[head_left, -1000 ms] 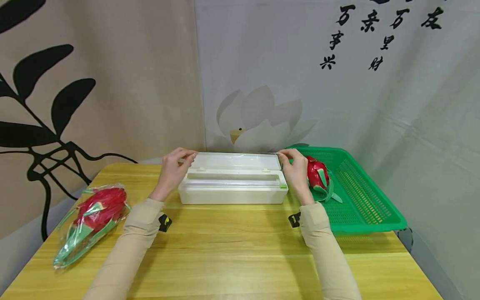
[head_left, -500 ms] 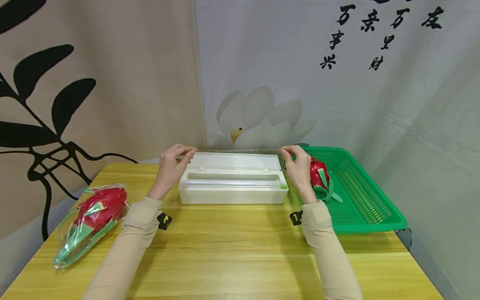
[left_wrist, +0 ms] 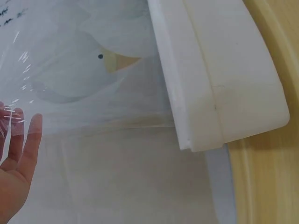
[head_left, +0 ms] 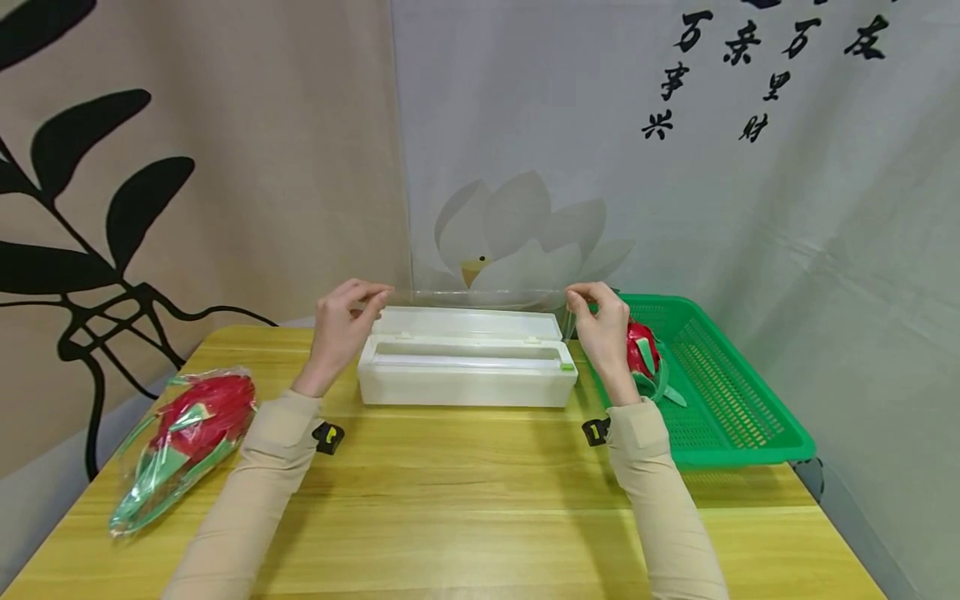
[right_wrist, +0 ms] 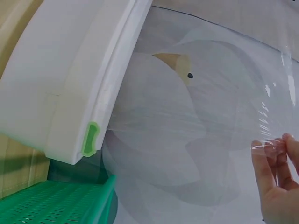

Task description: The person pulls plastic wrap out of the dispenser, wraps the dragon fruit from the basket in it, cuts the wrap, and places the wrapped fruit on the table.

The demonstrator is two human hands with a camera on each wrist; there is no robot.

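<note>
Left grip (head_left: 342,329) and right grip (head_left: 604,329) on clear film (left_wrist: 88,88) above box (head_left: 467,387)

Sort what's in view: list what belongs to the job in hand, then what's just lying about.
In the job:
left hand and right hand, pinching the film
film, running from the box
box, lid open

Lying about for now, though possibly for later:
wrapped bundle
basket
red item in it

2 wrist views, closer than the head's, share the box (head_left: 468,387).
</note>
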